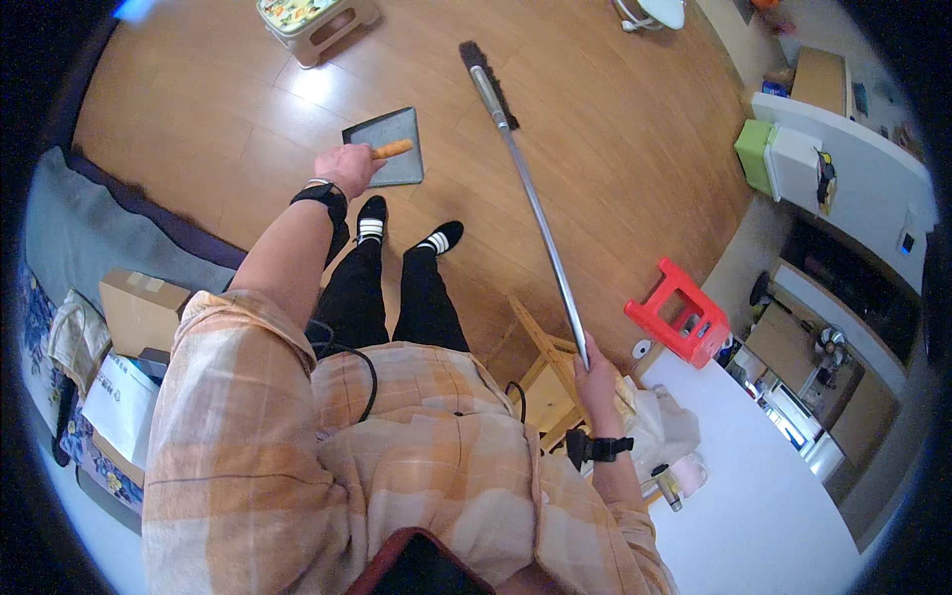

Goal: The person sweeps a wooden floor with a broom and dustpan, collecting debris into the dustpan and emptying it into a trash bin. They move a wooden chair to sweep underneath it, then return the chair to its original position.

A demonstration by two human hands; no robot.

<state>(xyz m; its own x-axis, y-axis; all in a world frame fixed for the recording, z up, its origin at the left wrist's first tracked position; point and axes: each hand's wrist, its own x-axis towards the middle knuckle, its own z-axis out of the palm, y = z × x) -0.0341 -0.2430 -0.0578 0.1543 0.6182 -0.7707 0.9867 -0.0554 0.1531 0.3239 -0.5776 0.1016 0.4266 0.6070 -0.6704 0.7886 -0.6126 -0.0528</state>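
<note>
My left hand point(346, 165) is closed around an orange handle point(393, 149), whose end sticks out past my fingers. Below it and partly hidden by it is a grey dustpan point(398, 169), just ahead of my feet. The join between handle and pan is out of sight. In my right hand point(597, 383) is the upper end of a broom's metal pole point(547, 238). The pole slants away to the dark-bristled broom head point(487, 83), which is over the wood floor, to the right of the dustpan.
A red plastic stool point(688, 316) lies at the edge of a white table point(766, 476) on my right. Beside my right wrist are a wooden chair point(554, 364) and a plastic bag point(662, 420). A patterned stool point(320, 30) stands ahead. Left is a cardboard box point(141, 309).
</note>
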